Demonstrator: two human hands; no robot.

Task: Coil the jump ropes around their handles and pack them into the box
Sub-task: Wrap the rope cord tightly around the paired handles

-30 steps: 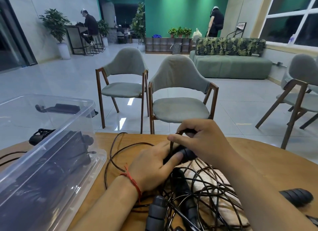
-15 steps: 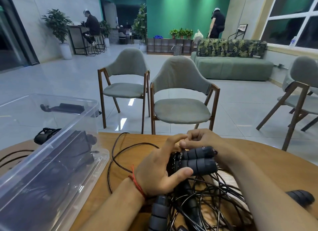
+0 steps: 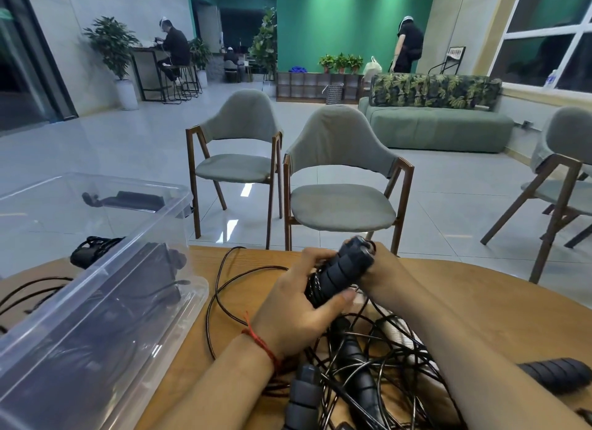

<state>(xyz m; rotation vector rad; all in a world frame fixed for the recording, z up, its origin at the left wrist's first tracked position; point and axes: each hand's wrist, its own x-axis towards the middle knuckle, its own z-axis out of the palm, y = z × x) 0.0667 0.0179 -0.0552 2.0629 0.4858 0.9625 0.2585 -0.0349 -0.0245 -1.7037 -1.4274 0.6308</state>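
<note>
A pair of dark ribbed jump-rope handles (image 3: 344,271) is held together above the wooden table (image 3: 480,288), tilted up to the right, with black rope wound round their lower end. My left hand (image 3: 298,311) grips the wound lower part, thumb across the front. My right hand (image 3: 384,272) holds the handles' upper end from behind. A loose length of black rope (image 3: 221,288) trails from the handles across the table. A clear plastic box (image 3: 96,288) at the left holds dark coiled ropes.
A tangle of black ropes with more grey handles (image 3: 352,375) lies on the table under my forearms. Another dark handle (image 3: 557,376) lies at the right. A black bundle (image 3: 91,250) sits behind the box. Two grey chairs (image 3: 339,179) stand beyond the table.
The two handles rose from the rope pile and tilted upward to the right. Both hands lifted with them, and rope is now wound round their lower end.
</note>
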